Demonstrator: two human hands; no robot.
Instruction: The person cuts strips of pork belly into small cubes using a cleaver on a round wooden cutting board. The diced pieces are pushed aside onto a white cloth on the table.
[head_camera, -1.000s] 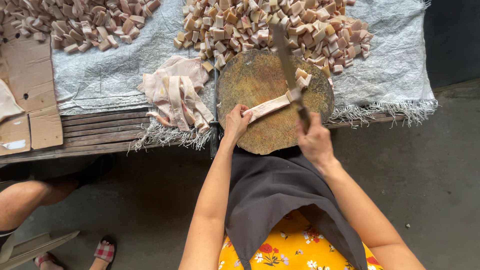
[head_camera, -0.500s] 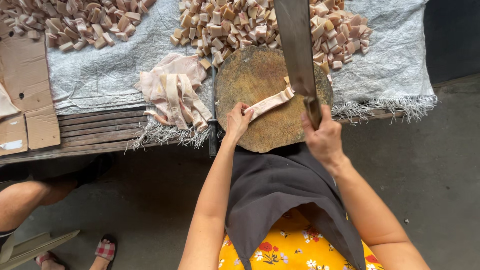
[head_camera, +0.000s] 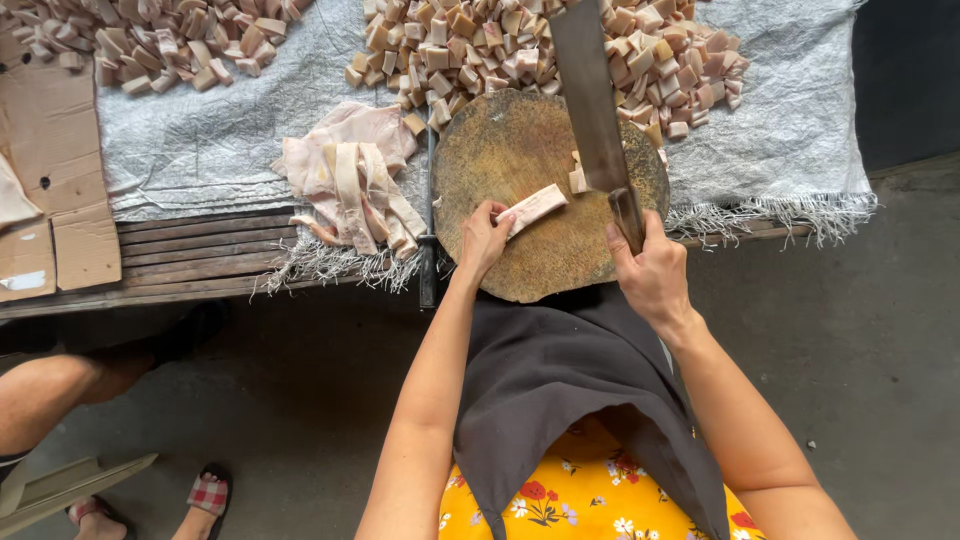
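My left hand (head_camera: 484, 238) pins the near end of a pale meat strip (head_camera: 536, 207) on a round, worn wooden chopping board (head_camera: 500, 150). My right hand (head_camera: 650, 270) grips the handle of a long cleaver (head_camera: 592, 110). Its wide blade points away from me over the board's right side, beside the strip's far end. A small cut piece (head_camera: 577, 180) lies next to the blade. To the left of the board lies a heap of long uncut strips (head_camera: 350, 180).
Piles of cut cubes (head_camera: 520, 45) cover the grey woven sheet (head_camera: 800, 120) behind the board, with another pile (head_camera: 160, 40) at far left. Cardboard (head_camera: 50, 150) lies on the wooden slat bench (head_camera: 190, 255). Another person's leg (head_camera: 60, 390) and sandalled foot (head_camera: 205, 495) are at lower left.
The cleaver rose from the board, then came down beside the strip. The strip is shorter, and a cut piece now lies by the blade. My left hand stayed on the strip.
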